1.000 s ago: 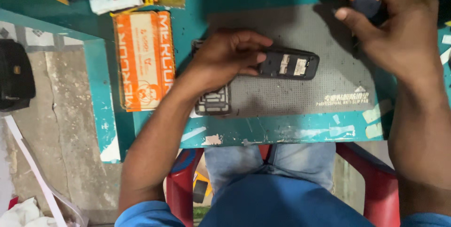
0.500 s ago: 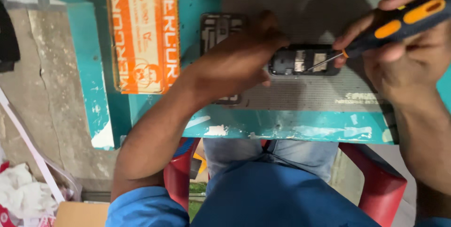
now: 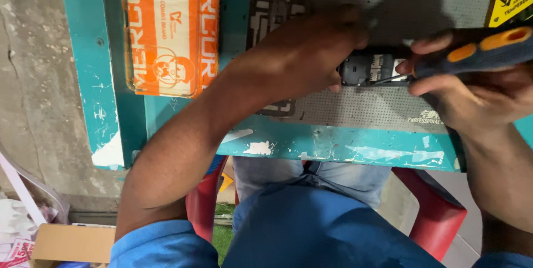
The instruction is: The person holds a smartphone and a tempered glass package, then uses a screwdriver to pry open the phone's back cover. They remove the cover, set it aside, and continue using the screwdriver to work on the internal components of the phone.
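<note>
I see my left hand (image 3: pixel 300 51) pressing the small phone (image 3: pixel 369 68) lying sideways, while my right hand (image 3: pixel 472 87) grips the screwdriver (image 3: pixel 472 51), tip probably touching it.

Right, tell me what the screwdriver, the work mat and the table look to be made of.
Screwdriver: handle looks like dark blue moulded plastic with orange, possibly rubbery, inserts; the thin shaft glints like metal.
Work mat: matte grey, evenly dotted surface, likely silicone or rubber.
Table: teal paint chipped to pale patches at the edge; whether wood or metal lies beneath, I cannot tell.
</note>
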